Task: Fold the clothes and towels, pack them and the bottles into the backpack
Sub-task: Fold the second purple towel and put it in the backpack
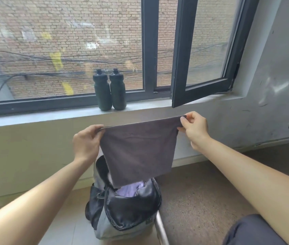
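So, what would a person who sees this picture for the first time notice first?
Most likely the dark grey towel, stretched in the middle between the left hand and the right hand, each pinching an upper corner. It hangs above the open backpack on the floor, where a lilac cloth shows inside. Behind, two dark bottles stand side by side on the windowsill.

Open window point(181, 50) faces a brick wall point(69, 23) crossed by apparent cables point(87, 59).
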Demonstrator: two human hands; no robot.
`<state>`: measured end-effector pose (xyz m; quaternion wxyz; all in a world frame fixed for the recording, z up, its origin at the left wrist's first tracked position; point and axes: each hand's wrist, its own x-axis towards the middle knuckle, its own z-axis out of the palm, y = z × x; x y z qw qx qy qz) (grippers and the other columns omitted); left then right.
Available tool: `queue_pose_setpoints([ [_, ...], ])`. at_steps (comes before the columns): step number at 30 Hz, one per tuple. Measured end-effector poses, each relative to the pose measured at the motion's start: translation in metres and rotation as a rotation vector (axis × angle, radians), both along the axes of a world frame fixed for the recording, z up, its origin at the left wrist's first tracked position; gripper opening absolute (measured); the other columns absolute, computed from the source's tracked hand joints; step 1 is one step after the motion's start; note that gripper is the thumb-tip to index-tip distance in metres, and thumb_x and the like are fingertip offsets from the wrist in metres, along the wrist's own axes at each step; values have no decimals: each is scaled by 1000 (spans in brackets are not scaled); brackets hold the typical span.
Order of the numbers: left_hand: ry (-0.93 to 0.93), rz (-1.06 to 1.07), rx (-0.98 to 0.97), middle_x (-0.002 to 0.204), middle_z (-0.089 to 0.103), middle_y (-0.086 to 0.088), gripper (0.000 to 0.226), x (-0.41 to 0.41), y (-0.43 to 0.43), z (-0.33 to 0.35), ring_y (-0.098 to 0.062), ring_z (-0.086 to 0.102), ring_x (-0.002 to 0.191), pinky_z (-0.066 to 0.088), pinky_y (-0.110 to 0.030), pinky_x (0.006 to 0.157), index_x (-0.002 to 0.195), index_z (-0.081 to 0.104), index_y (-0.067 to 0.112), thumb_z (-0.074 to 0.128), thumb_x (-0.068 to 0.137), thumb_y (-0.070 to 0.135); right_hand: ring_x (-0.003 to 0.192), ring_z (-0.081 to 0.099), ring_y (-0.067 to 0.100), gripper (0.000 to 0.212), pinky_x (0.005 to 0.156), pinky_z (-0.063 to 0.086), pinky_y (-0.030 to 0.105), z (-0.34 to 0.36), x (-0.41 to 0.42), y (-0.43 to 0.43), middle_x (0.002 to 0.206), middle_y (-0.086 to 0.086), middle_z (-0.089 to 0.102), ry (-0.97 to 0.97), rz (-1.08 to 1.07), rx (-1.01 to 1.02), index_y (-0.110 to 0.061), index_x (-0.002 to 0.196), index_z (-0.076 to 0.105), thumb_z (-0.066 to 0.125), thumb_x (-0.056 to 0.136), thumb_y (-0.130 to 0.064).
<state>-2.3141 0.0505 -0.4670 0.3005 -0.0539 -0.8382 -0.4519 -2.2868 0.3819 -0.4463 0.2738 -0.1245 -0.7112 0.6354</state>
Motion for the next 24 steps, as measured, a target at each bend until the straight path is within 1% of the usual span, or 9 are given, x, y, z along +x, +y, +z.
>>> queue_pose_setpoints([
  [2,51,63,12,89,75,4,15,0,0,6,-15,68,83,50,-29,80,107,80,20,72,95,24,87,69,19,14,78,62,32,1,-3,-1,92,7,69,4,14,69,-14,87,61,62,99,-6],
  [5,-129,24,-4,89,77,8,5,-6,-10,-1,-19,72,88,58,-39,84,93,78,35,74,91,35,80,65,25,20,74,63,43,-6,-5,1,82,9,61,-176,79,160,-13,79,58,64,96,-4],
  [7,-213,3,-28,86,77,7,6,-6,-15,-6,-22,73,85,60,-44,83,85,74,39,75,90,36,75,63,25,21,72,64,45,-9,-6,4,79,9,59,-209,35,194,-14,77,58,65,95,-6],
  [11,-194,-38,159,86,72,2,6,-6,-6,0,-21,67,86,53,-36,82,89,72,19,73,94,22,73,60,24,19,78,61,46,-7,-9,2,76,3,64,-194,-33,257,-20,75,59,68,92,-16],
  [15,-241,32,224,76,64,1,24,-5,-1,2,-22,57,78,42,-34,71,79,66,11,73,93,30,76,60,24,18,79,60,47,-10,-9,3,75,1,65,-237,-64,246,-20,71,62,72,87,-20],
  [17,-265,59,244,72,60,0,29,-4,1,6,-23,53,74,39,-35,67,75,62,9,72,92,31,71,59,23,20,64,60,39,-8,-7,-1,74,3,64,-254,-46,208,-18,71,62,71,89,-18],
  [19,-293,56,267,73,62,0,28,-3,5,10,-23,55,74,43,-36,68,75,63,12,72,90,33,69,60,21,18,51,54,28,-4,-3,-8,75,6,64,-267,-11,176,-15,74,63,71,90,-16],
  [22,-334,-65,343,72,65,-2,26,3,13,15,-22,58,68,55,-43,69,73,64,13,74,85,34,59,60,18,16,47,51,25,4,8,-23,72,9,63,-252,152,92,-10,78,63,72,90,-12],
  [24,-376,-204,387,72,64,-5,23,10,25,18,-20,58,63,56,-35,60,72,63,12,74,89,23,55,60,17,14,50,53,26,12,17,-37,70,10,63,-241,298,54,-8,81,63,72,91,-10],
])
